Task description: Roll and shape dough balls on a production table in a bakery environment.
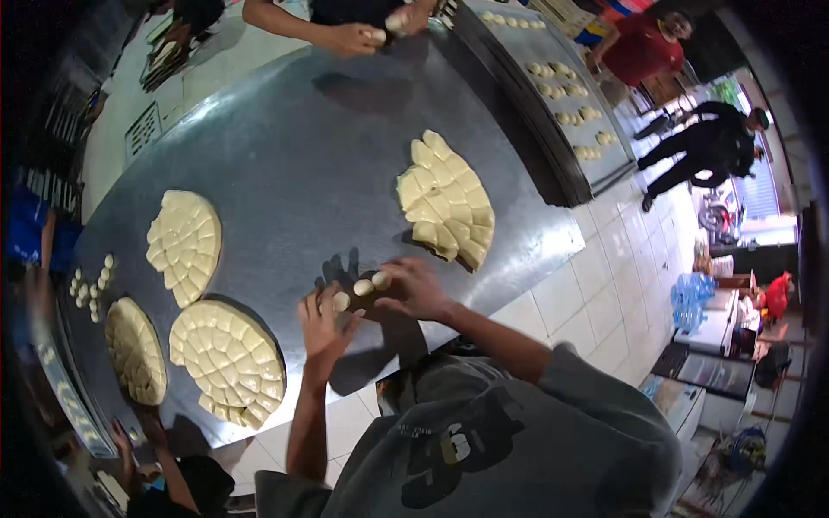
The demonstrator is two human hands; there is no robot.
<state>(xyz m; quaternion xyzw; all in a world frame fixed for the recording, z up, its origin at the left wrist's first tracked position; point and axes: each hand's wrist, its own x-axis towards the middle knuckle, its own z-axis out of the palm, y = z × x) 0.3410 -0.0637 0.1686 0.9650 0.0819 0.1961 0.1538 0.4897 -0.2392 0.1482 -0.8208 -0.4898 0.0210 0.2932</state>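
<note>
My left hand is over the near edge of the metal table, thumb and fingers apart. A pale dough ball is at its fingertips. Opposite it, my right hand has its fingers spread. Another dough ball touches or nearly touches those fingers. Between the hands sits a third dough ball. Beyond my right hand lies a partly used slab of dough, scored into pieces. I cannot tell whether the balls at my fingers rest fully on the metal.
To the left are scored dough rounds and small dough balls. Across the table, a co-worker's hands hold dough balls. A tray of grouped balls stands far right. People stand on the tiled floor beyond.
</note>
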